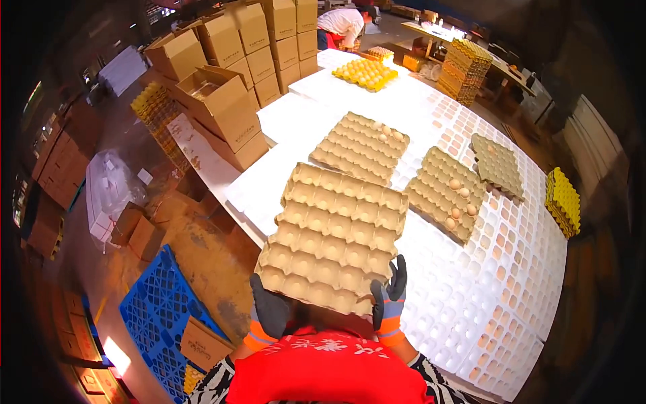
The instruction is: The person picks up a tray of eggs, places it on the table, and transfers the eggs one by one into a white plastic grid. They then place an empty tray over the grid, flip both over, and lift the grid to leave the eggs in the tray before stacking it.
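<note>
Both hands wear dark gloves with orange cuffs and hold one brown pulp egg tray in front of my chest. My left hand grips its lower left corner, the fingers partly hidden by the tray. At the lower right edge my right hand is closed on it, thumb and fingers around the rim. No eggs show in this tray's cups. Beyond it lies a pulp tray with a few eggs at its upper right. To the right, another tray carries several brown eggs.
White foam egg inserts cover the table's right side. A further pulp tray and yellow trays sit at right. Stacked cartons and an open carton stand left. A blue pallet lies on the floor. One person bends at the back.
</note>
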The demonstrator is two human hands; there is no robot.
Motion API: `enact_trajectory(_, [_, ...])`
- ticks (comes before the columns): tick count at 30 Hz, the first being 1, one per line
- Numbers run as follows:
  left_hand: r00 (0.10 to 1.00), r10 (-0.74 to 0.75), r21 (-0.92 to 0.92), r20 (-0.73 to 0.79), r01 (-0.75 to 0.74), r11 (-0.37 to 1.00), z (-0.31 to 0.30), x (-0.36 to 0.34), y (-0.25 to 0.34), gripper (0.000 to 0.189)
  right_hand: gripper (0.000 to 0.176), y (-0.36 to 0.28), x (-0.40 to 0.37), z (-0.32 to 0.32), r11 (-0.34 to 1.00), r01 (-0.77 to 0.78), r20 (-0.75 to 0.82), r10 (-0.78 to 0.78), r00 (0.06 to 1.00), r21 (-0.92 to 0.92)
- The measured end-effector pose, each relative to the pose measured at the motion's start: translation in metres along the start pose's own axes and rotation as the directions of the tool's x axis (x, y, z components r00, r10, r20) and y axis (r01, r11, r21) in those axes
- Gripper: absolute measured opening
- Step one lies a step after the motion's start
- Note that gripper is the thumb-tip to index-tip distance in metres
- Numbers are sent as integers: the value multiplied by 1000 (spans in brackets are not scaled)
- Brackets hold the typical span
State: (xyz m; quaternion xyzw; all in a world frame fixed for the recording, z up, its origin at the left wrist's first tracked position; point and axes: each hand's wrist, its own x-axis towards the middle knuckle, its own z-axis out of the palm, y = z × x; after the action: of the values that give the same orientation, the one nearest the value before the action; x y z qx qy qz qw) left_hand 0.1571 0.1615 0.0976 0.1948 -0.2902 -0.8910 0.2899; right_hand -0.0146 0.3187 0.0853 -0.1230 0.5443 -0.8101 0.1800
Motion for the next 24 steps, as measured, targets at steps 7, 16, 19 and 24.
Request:
enact_trajectory(7, [873,441,815,-207,-96,572,-126,21,29,45,89,62,7,143,936,138,325,-27,945,-324])
enact_trajectory(16, [674,507,351,-537,-368,861,-213,41,198,55,59,81,18,140,885,77,526,201,826,-460])
enact_trajectory(19, [727,501,232,-469,-446,864,-256,34,209,57,56,75,31,115,852,99,443,164,881,-514])
enact_trajectory(24, [752,486,371,-444,-340,864,-233,36,208,59,50,62,29,82,897,-116,248,239,939,-426])
